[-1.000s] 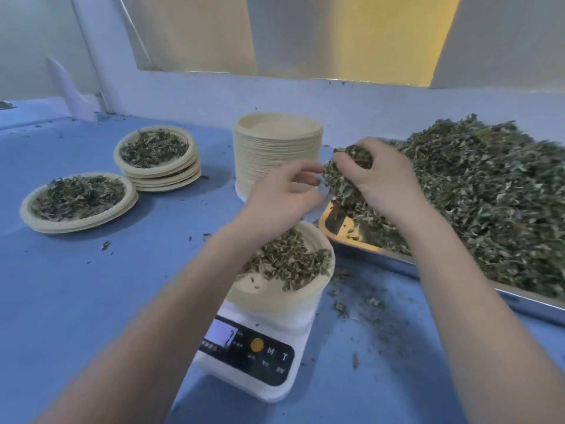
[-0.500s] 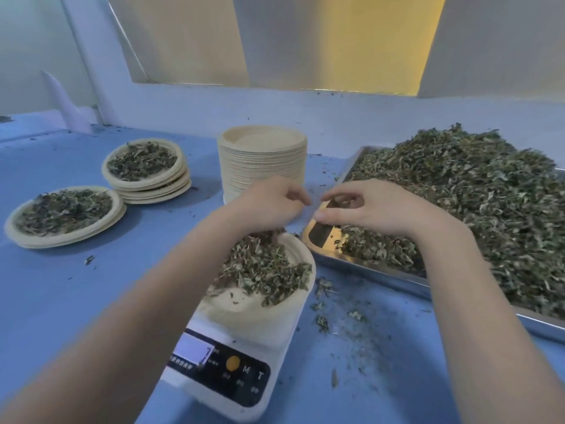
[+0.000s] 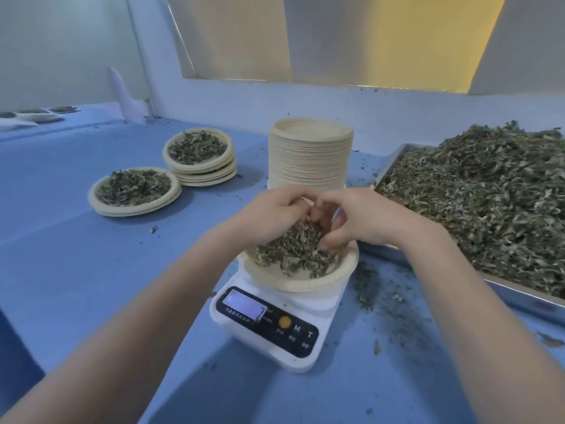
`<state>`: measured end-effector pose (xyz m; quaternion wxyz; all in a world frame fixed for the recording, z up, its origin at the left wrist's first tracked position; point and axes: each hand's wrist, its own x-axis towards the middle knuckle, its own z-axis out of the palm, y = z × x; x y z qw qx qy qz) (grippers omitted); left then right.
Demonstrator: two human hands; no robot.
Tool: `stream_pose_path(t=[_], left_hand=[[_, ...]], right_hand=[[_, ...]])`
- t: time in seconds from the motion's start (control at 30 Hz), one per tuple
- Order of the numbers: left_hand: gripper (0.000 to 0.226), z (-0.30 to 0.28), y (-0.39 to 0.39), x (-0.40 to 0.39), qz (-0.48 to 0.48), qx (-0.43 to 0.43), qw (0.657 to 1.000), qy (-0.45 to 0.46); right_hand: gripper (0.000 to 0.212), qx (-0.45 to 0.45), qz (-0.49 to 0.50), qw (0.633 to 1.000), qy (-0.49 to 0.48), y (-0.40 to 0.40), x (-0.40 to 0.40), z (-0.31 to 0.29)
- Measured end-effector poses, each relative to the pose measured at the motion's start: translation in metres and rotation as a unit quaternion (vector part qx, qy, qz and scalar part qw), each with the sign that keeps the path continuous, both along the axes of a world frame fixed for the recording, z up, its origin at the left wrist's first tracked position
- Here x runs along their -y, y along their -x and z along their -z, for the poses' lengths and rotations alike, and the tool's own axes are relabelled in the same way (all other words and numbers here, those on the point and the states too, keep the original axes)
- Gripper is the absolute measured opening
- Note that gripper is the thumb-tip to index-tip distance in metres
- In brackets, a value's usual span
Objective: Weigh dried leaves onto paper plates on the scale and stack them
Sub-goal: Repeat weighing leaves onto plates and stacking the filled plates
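A white digital scale [image 3: 266, 332] stands in the middle of the blue table, and a paper plate [image 3: 336, 276] with a heap of dried leaves [image 3: 290, 255] sits on it. My left hand [image 3: 272, 215] and my right hand [image 3: 360, 221] meet over the far side of that plate. Both have their fingers curled down into the leaves and grip some. The fingertips are partly hidden in the heap. A metal tray [image 3: 519, 293] at the right holds a big pile of dried leaves [image 3: 489, 203].
A tall stack of empty paper plates [image 3: 310, 154] stands just behind my hands. Two piles of filled plates sit at the left: a short stack [image 3: 214, 172] and a lower one [image 3: 137, 209]. Leaf crumbs [image 3: 367, 286] lie between scale and tray. A wall runs behind.
My right hand has moved left from the tray's corner to the plate on the scale. It now meets my left hand, which stayed over the plate. More leaves lie on the plate.
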<state>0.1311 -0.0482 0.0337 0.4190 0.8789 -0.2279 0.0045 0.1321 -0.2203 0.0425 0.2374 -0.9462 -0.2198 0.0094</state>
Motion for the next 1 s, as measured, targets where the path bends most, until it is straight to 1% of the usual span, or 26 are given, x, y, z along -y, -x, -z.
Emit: stream_pose_path(t=[0.07,0.1,0.13,0.17,0.2,0.23,0.27,0.33,0.37,0.47,0.6,0.67,0.73,0.87,0.9,0.93,1.0], left_hand=[[0.033,-0.002,0.002,-0.01,-0.019,-0.017,0.998,0.056],[0.034,-0.003,0.002,-0.016,-0.038,-0.011,0.997,0.073],[0.033,-0.003,0.002,-0.023,-0.057,-0.003,0.995,0.076],[0.034,-0.001,0.002,-0.029,-0.074,-0.006,0.995,0.069],[0.038,0.002,0.002,-0.034,-0.084,-0.024,0.995,0.056],[0.043,0.006,0.003,-0.038,-0.089,-0.051,0.994,0.041],[0.05,0.012,0.005,-0.04,-0.091,-0.077,0.993,0.026],[0.059,0.024,0.008,-0.04,-0.094,-0.105,0.99,0.013],[0.062,0.028,0.01,-0.039,-0.098,-0.105,0.989,0.018],[0.063,0.034,0.012,-0.037,-0.121,-0.083,0.989,0.035],[0.055,0.01,0.004,-0.057,-0.159,-0.052,0.983,0.079],[0.049,-0.007,-0.002,-0.078,-0.179,-0.036,0.977,0.108],[0.043,-0.021,-0.009,-0.102,-0.211,-0.023,0.97,0.119],[0.035,-0.037,-0.025,-0.159,-0.278,-0.005,0.951,0.133],[0.03,-0.039,-0.029,-0.174,-0.294,-0.001,0.945,0.141],[0.027,-0.04,-0.034,-0.188,-0.312,0.003,0.939,0.145],[0.035,-0.041,-0.047,-0.216,-0.348,0.007,0.928,0.134]], right_hand=[[0.039,-0.007,-0.001,0.999,-0.041,0.002,0.004,-0.004],[0.047,-0.023,0.004,0.999,-0.046,0.004,0.006,-0.006],[0.065,-0.046,0.008,0.999,-0.026,0.004,0.009,-0.008],[0.089,-0.073,0.008,0.997,0.019,0.005,0.011,-0.009],[0.114,-0.102,0.002,0.992,0.068,0.006,0.012,-0.008],[0.131,-0.135,-0.009,0.986,0.1,0.007,0.011,-0.007],[0.139,-0.171,-0.024,0.979,0.11,0.008,0.009,-0.006],[0.148,-0.221,-0.047,0.969,0.101,0.007,0.006,-0.002],[0.15,-0.224,-0.052,0.968,0.099,0.007,0.005,0.0],[0.151,-0.187,-0.055,0.977,0.085,0.005,0.002,0.005],[0.15,-0.12,-0.085,0.988,0.045,-0.006,-0.015,-0.005],[0.143,-0.097,-0.115,0.988,0.041,-0.019,-0.036,-0.018],[0.126,-0.09,-0.146,0.984,0.046,-0.037,-0.063,-0.031],[0.121,-0.092,-0.19,0.976,0.061,-0.079,-0.126,-0.049],[0.122,-0.089,-0.196,0.975,0.064,-0.088,-0.142,-0.053],[0.127,-0.077,-0.199,0.975,0.07,-0.097,-0.158,-0.055],[0.135,-0.041,-0.204,0.974,0.09,-0.116,-0.191,-0.058]])
